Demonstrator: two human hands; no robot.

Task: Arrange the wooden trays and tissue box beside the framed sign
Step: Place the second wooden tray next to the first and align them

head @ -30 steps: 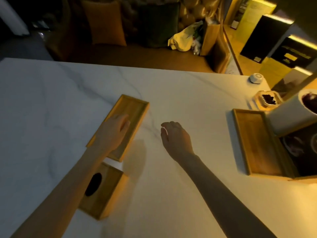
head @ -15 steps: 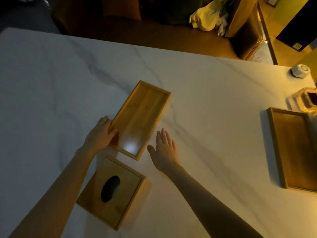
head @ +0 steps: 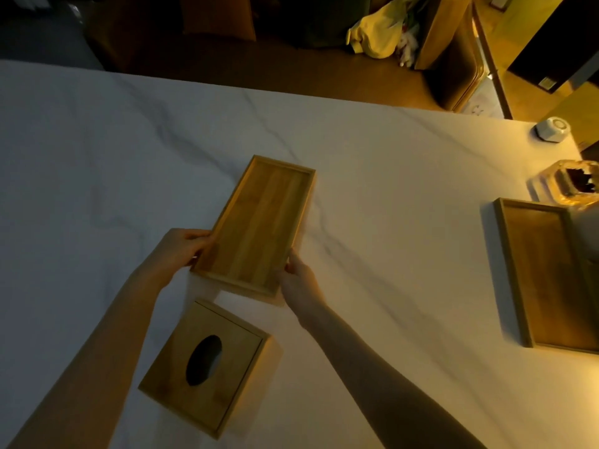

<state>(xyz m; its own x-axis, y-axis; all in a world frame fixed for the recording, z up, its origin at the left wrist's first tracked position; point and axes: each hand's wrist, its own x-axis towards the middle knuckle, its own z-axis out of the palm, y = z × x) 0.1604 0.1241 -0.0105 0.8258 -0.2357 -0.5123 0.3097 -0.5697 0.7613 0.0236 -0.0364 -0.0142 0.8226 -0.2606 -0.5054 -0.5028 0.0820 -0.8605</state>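
Observation:
A long wooden tray (head: 259,225) lies slanted in the middle of the white marble table (head: 97,163). My left hand (head: 176,251) grips its near left corner and my right hand (head: 299,283) grips its near right corner. Its near end looks slightly raised off the table. A square wooden tissue box (head: 207,364) with an oval slot sits just below the tray, between my forearms. A second wooden tray (head: 547,273) rests at the table's right edge. The framed sign is out of view.
A white faceted object (head: 552,128) stands at the far right corner of the table. A glass dish (head: 573,183) with dark contents sits behind the right tray. Beyond the table's far edge are a sofa, a yellow bag (head: 376,34) and a brown chair.
My left hand slid off the tray's top to its near left corner. My right hand came in from the table and took the near right corner. The camera tilted down.

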